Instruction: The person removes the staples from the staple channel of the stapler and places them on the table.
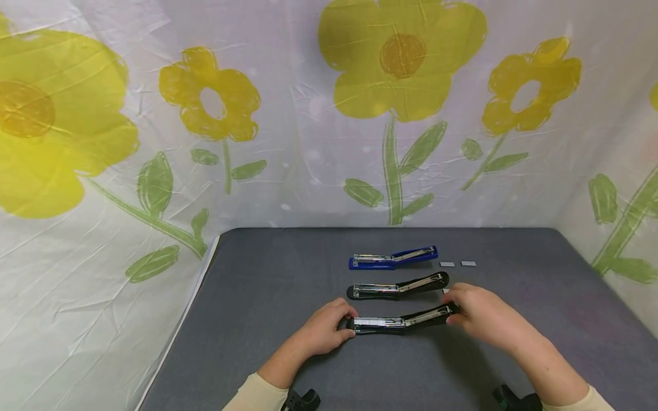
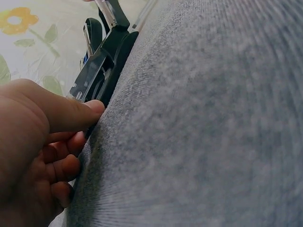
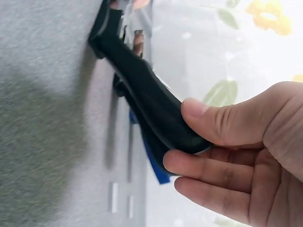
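Note:
Nearest me on the table lies a black stapler (image 1: 380,325), spread wide open with its metal tray facing up. At its left end, my left hand (image 1: 325,326) pinches the base between thumb and fingers; the left wrist view shows the thumb on the stapler's edge (image 2: 102,78). My right hand (image 1: 480,313) grips the tip of the raised top arm, and in the right wrist view the thumb and fingers hold that black handle (image 3: 151,99). Just behind it lies a second opened black stapler (image 1: 375,291). Farther back is an opened blue stapler (image 1: 372,265).
Two small pale staple strips, one nearer (image 1: 446,264) and one to its right (image 1: 468,264), lie right of the blue stapler. Another pale strip (image 1: 445,291) shows partly behind my right hand. A flower-printed curtain (image 1: 288,188) hangs behind the dark grey table (image 1: 267,274).

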### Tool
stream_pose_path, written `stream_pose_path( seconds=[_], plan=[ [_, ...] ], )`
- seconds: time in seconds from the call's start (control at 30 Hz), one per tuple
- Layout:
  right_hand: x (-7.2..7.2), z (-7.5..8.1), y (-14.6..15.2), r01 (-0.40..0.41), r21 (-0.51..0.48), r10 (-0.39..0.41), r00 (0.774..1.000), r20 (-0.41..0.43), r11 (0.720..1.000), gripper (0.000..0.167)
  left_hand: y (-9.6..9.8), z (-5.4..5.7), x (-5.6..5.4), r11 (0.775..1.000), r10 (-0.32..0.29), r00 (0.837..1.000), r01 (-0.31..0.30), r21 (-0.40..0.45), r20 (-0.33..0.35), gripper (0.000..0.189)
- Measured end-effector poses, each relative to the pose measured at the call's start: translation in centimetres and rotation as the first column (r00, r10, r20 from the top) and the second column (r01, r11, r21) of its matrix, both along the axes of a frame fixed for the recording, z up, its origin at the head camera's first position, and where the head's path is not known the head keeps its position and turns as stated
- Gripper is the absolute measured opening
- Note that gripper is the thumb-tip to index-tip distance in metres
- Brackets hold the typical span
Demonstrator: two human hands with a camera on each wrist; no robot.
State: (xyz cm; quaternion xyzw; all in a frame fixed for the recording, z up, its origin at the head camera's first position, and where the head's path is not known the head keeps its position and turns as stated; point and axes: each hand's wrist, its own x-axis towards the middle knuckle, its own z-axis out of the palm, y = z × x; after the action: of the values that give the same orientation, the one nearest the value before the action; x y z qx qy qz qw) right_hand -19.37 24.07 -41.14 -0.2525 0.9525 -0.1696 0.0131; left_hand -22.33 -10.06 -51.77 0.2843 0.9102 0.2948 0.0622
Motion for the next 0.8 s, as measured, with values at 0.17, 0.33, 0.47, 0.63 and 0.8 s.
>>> stream_pose_path(
  seconds=[0.17,0.33,0.47,0.63,0.8],
  plan=[
    [0.1,-0.8,0.4,0.015,0.016,-0.015,1.0,-0.006,1.0,0.026,0.0,0.1,0.0,1.0,-0.003,1.0,0.003,0.006,0.005,0.024],
    [0.1,-1.2,0.5,0.016,0.007,-0.016,1.0,-0.022,1.0,0.026,0.0,0.1,0.0,1.0,-0.003,1.0,0.003,0.003,0.01,0.024],
    [0.1,-1.2,0.5,0.012,0.008,-0.012,1.0,-0.022,1.0,0.027,-0.1,0.1,0.0,1.0,0.0,1.0,0.0,0.002,0.01,0.025],
    [0.3,-1.2,0.4,-0.013,0.014,0.014,0.997,-0.077,1.0,0.031,0.0,0.1,0.0,1.0,-0.002,1.0,0.002,0.01,0.011,0.025],
    [0.2,-1.1,-0.4,-0.021,-0.024,0.016,0.984,-0.178,0.999,0.029,-0.1,0.1,0.0,1.0,-0.01,1.0,0.01,0.025,-0.008,0.025]
  ],
)
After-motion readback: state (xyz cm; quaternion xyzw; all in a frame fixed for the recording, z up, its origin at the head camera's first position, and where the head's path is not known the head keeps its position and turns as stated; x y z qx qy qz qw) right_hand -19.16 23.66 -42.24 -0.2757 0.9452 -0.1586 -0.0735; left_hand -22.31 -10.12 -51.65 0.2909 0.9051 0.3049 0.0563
